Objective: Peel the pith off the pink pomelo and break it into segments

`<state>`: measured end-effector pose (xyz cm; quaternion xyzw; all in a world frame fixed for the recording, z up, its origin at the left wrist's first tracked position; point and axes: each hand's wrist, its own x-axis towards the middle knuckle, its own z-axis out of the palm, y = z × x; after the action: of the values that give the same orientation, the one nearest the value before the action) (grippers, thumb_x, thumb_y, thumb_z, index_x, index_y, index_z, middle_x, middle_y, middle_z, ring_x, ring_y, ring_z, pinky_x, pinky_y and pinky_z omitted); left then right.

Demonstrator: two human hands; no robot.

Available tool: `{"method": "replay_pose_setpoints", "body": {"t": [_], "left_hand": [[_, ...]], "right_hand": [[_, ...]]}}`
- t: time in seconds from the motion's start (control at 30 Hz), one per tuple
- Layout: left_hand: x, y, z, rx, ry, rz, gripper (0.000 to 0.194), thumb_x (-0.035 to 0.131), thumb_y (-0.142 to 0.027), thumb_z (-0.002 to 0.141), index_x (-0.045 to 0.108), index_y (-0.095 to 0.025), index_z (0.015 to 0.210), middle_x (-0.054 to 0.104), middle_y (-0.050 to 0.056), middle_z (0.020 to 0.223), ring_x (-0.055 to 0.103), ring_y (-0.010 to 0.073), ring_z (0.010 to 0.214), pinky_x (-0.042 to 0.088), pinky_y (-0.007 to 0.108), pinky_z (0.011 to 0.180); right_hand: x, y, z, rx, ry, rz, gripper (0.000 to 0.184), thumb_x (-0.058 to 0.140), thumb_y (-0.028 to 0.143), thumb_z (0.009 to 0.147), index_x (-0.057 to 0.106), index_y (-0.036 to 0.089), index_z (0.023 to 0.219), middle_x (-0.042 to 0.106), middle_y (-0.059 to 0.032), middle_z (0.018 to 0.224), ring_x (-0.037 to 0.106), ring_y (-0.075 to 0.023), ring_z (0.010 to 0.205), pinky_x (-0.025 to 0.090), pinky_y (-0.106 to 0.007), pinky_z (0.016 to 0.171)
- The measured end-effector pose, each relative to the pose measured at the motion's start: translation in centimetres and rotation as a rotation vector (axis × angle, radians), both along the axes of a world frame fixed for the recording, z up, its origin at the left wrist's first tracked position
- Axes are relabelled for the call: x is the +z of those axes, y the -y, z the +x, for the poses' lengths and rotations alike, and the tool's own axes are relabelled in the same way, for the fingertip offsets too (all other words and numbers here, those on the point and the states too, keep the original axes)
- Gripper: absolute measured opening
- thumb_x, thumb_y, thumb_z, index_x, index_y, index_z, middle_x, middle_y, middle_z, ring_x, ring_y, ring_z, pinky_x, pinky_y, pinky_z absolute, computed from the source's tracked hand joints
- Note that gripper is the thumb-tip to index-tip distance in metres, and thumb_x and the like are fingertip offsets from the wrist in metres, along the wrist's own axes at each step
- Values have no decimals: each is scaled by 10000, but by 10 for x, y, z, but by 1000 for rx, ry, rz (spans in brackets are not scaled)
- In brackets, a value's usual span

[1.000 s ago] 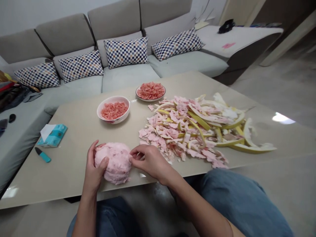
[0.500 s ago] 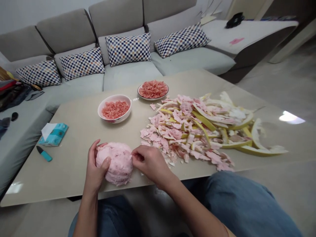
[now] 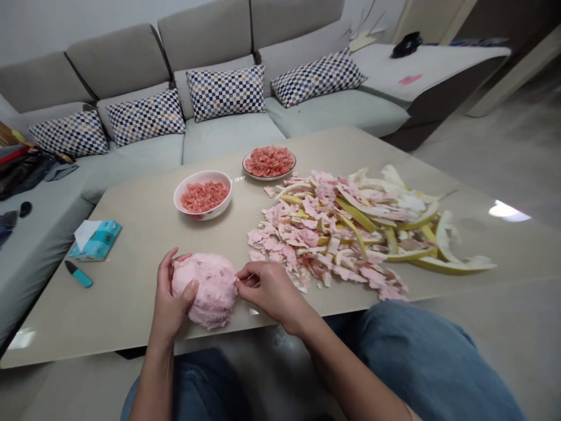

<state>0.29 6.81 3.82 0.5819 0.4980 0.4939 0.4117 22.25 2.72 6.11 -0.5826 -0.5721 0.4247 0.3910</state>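
A peeled pomelo (image 3: 211, 289) with pink pith over its surface is at the table's near edge. My left hand (image 3: 174, 295) is wrapped round its left side, thumb across the front. At the fruit's right side, the fingertips of my right hand (image 3: 267, 289) are pinched together against the pith; whatever small bit lies between them is hidden. To the right spreads a heap of pomelo peel (image 3: 355, 216), yellow-green rind strips mixed with pink pith scraps. Farther back are a white bowl (image 3: 224, 206) and a dark-rimmed plate (image 3: 274, 177), both holding pieces of pink pomelo flesh.
A blue tissue pack (image 3: 100, 241) lies at the left of the table (image 3: 140, 228), with a small teal-handled knife (image 3: 79, 275) in front of it. Behind the table runs a grey sofa (image 3: 223, 137) with several checked cushions. My knees are under the near edge.
My right hand has shifted slightly right, its fingertips still at the pomelo's side. My left hand keeps its hold. The whole view has turned a little.
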Motion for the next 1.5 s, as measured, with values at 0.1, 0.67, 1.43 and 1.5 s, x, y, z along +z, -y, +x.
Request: {"method": "replay_pose_setpoints", "body": {"t": [0.1, 0.67, 1.43, 1.5], "left_hand": [[1, -1, 1, -5, 2, 0, 812, 783, -432, 720, 414, -249, 1420, 603, 100, 1288, 571, 250, 1184, 438, 357, 1021], [-9, -5, -7, 47, 146, -26, 847, 800, -424, 700, 398, -256, 1427, 627, 100, 1255, 610, 241, 1155, 457, 347, 1006], [-7, -10, -20, 177, 300, -258, 888, 784, -460, 649, 428, -268, 1440, 641, 34, 1042, 632, 142, 781, 509, 216, 660], [-8, -10, -21, 182, 311, -277, 878, 769, -450, 661, 424, -265, 1447, 629, 35, 1048, 622, 134, 788, 493, 195, 642]], "right_hand": [[0, -4, 0, 5, -9, -8, 95, 655, 100, 743, 732, 156, 736, 704, -4, 641, 623, -120, 589, 423, -190, 540], [-47, -2, -11, -95, -598, -246, 240, 694, 354, 723, 632, 186, 884, 689, 2, 731, 691, -150, 649, 565, -270, 615], [-21, -9, 33, -249, 397, 349, 227, 497, 109, 909, 701, 181, 979, 706, -102, 990, 639, -219, 943, 479, -320, 862], [-12, -11, 45, -308, 462, 480, 327, 470, 57, 882, 696, 174, 1086, 696, -132, 1107, 626, -246, 1051, 482, -376, 949]]}}
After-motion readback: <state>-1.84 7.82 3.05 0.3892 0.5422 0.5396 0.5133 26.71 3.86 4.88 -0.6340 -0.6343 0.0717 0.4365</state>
